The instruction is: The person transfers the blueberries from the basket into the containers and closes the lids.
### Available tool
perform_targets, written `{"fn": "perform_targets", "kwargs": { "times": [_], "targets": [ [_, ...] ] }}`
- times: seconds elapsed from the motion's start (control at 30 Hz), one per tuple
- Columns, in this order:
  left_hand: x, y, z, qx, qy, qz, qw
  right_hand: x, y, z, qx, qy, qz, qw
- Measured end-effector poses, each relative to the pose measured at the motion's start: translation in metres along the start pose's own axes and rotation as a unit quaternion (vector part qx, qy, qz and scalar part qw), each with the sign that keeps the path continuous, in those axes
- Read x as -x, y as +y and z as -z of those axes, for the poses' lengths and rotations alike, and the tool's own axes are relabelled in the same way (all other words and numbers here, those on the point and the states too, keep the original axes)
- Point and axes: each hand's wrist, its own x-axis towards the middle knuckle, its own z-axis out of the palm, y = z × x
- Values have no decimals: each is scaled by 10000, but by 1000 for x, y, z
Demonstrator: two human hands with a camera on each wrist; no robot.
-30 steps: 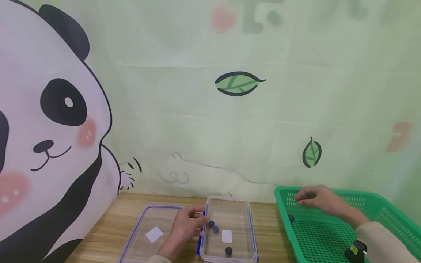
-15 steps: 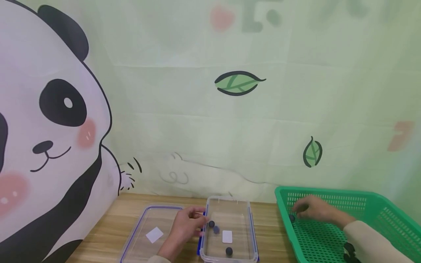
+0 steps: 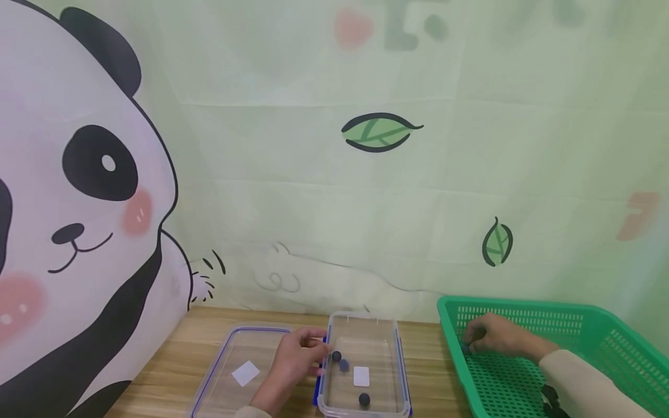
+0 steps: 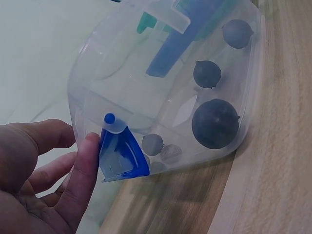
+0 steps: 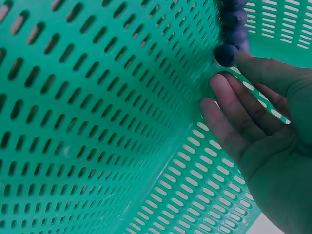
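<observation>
My left hand touches the left side of a clear plastic box, its fingers beside the blue latch. Inside the box, several dark blueberries lie apart from a small white label. My right hand reaches down into the green basket near its left wall. In the right wrist view, one fingertip meets the nearest blueberry, while the other fingers sit below it, slightly bent. More blueberries line up behind it along the wall.
Left of the box lies its clear lid with a blue seal and a white label. The wooden table meets a panda-printed backdrop at the back. The basket's tall rim stands right of the box.
My right hand has dropped into the basket and moved slightly left, down to the blueberry by the wall. My left hand and the box have stayed in place.
</observation>
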Motion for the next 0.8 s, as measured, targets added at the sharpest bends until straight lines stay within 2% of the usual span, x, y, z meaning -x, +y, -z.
{"fn": "perform_targets", "kwargs": {
  "times": [0.3, 0.53, 0.63, 0.8],
  "targets": [
    [1, 1, -1, -7, 29, -5, 10000, -5, 2, -4, 168, 104, -69, 9998],
    [2, 3, -1, -74, 59, 73, 9999, -35, 80, -18, -115, -109, -6, 9999],
    [2, 3, -1, -55, 54, 80, 9999, -31, 73, -14, -184, -214, -5, 9996],
    [1, 2, -1, 0, 43, 48, 10000, -10, 30, 2, -72, -163, 226, 9996]
  ]
}}
